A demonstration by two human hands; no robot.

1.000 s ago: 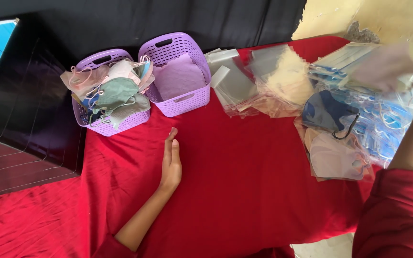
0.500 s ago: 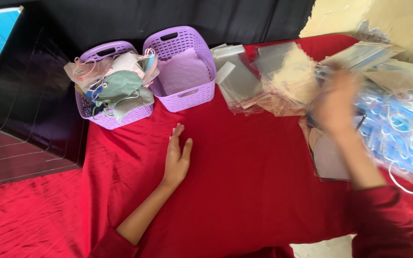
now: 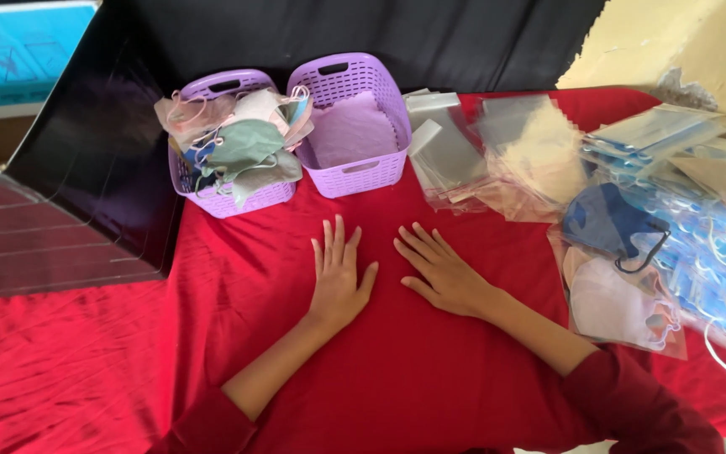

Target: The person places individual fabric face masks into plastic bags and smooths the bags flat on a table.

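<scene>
red cloth (image 3: 464, 361) under both flat hands

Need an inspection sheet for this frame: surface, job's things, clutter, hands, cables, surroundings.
Surface: red cloth-covered table, wrinkled at left.
Job's things: left purple plastic basket heaped with loose face masks; right purple plastic basket with a pale lining, otherwise empty.
Clutter: stack of clear plastic sleeves; dark blue face mask; white bagged mask; pile of bagged light blue masks.
Hands: left hand and right hand flat on the cloth, open, holding nothing.
Cables: nothing seen.
Surroundings: black backdrop, yellow wall.
</scene>
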